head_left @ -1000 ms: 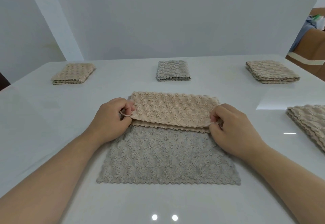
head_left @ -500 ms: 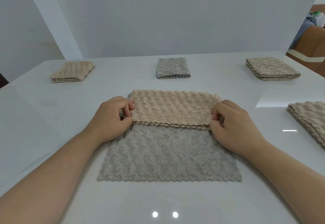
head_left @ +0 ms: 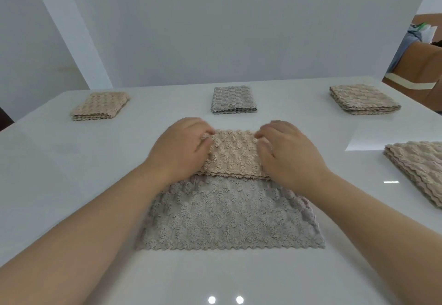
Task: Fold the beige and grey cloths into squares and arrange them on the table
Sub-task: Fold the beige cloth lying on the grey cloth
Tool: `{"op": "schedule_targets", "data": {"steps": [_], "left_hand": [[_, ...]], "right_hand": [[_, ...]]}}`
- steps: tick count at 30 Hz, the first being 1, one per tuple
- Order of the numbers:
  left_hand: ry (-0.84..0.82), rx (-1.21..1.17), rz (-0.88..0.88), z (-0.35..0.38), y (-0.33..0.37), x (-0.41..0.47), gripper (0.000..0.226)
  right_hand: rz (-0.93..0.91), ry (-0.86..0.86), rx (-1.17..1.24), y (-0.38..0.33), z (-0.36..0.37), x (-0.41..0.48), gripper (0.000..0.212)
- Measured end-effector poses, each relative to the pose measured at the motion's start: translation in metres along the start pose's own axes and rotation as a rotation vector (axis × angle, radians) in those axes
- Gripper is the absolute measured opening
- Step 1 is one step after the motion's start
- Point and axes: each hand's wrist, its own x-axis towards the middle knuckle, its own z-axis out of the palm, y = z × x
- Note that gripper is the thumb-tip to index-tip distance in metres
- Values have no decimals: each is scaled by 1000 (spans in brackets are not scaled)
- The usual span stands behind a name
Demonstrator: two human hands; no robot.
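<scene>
1. Head view showed both hands on the beige cloth (head_left: 233,154) at mid worktop (head_left: 59,173), left hand (head_left: 178,148) on its left part, right hand (head_left: 290,155) on its right part.
2. Beige cloth lay folded into a strip over the far half of the flat grey cloth (head_left: 230,213); the grey one's near half was bare.
3. Grip state: left fingers curled at the strip's far left edge, right fingers spread and blurred over the far right edge; I couldn't tell if either actually pinched fabric or just pressed it.
4. Step, my read: mid-fold on the beige strip, one fold done, not yet a square.
5. Strip's long axis ran left-right across my view; its scalloped open edges faced me, fold line on the far side.
6. Next move would need one short end brought over the other along that axis, edges matched, then pressed flat without dragging the grey cloth underneath.
7. Already folded squares sat along the far edge: beige left (head_left: 99,104), grey centre (head_left: 233,98), beige right (head_left: 363,98).
8. Beige stack (head_left: 421,170) waited at the right edge.
</scene>
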Motion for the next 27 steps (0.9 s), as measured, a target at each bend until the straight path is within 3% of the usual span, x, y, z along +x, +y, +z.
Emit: {"op": "schedule_targets", "data": {"steps": [3, 7, 20, 24, 27], "left_hand": [[-168, 39, -52, 27, 23, 29, 48], [-343, 138, -168, 66, 18, 35, 60], [-371, 146, -448, 57, -18, 21, 69], [-414, 206, -546, 53, -8, 25, 71], [-369, 224, -446, 47, 21, 31, 71]], "right_hand": [[14, -279, -42, -15, 25, 23, 54], [80, -395, -124, -4, 54, 30, 62], [407, -405, -117, 37, 36, 18, 68], [432, -317, -95, 43, 33, 17, 62], [443, -213, -90, 46, 26, 20, 47]]}}
